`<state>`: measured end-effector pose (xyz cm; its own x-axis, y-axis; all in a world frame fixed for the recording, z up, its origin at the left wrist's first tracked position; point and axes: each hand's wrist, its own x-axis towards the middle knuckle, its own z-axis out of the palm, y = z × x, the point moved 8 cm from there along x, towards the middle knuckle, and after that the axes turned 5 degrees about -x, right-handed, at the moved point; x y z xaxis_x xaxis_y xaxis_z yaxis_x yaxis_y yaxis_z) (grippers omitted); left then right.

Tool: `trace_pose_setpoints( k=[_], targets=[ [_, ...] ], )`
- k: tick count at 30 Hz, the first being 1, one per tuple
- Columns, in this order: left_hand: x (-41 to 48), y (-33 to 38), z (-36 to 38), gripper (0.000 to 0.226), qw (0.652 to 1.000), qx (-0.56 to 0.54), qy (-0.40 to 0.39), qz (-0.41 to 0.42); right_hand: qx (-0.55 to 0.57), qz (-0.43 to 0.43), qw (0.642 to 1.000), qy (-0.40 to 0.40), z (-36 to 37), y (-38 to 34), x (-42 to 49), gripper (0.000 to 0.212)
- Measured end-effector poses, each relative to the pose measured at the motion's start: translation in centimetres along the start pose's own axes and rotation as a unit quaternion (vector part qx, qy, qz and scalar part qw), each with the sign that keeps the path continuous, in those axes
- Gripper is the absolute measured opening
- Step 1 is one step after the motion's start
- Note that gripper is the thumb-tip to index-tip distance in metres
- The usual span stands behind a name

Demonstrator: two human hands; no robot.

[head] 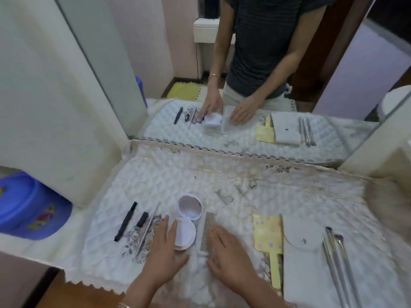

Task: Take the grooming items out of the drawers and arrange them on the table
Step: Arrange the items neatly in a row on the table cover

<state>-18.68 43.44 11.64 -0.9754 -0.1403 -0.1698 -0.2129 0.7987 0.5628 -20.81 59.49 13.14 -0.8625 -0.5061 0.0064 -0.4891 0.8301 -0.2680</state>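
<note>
The two hands are nearest, low on the table (222, 174), which has a white quilted cloth over it. The left hand (163, 256) lies flat with its fingers (171, 232) spread a little, and they touch the edge of the round case (185, 236); they are not clamped on it. The right hand (231, 256) lies flat too, fingers close together, resting on the white pad under the comb (208, 232) and holding nothing. I think this is the tidy-up step: the things are out and the hands are setting them straight in a row. Next the hands need small, soft pushes to line up the case and the comb beside the others. The case is pale purple and open like a shell, with its lid (190, 206) standing up a bit behind. The comb is thin and grey with many fine teeth. To the left lie a metal stick (146, 230), a short black piece (142, 218) and a black pen (125, 221). To the right are a yellow brush (269, 236), a white case (304, 238) and long metal tools (338, 258). Farthest back is a mirror (244, 63) that shows it all again. No drawer is in view.
</note>
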Motion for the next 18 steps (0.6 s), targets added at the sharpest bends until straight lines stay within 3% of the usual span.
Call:
trace_pose_setpoints(
  k=[3,9,12,18],
  targets=[
    [1.2,-0.6,0.2,0.094,0.998,0.021,-0.045,0.049,-0.03,0.01,0.999,-0.039,1.4,-1.4,1.5,0.068],
    [2.3,-0.2,0.6,0.081,0.988,0.069,-0.021,0.138,-0.046,0.032,0.993,-0.107,1.9,-1.5,0.0,0.058],
    [2.1,1.6,0.9,0.075,0.983,0.045,0.014,0.178,-0.05,0.068,0.99,-0.111,1.0,-0.6,-1.2,0.057],
    [1.9,4.6,3.3,0.074,0.977,0.023,-0.007,0.212,-0.045,0.115,0.986,-0.109,0.8,1.2,-2.1,0.054]
  ],
)
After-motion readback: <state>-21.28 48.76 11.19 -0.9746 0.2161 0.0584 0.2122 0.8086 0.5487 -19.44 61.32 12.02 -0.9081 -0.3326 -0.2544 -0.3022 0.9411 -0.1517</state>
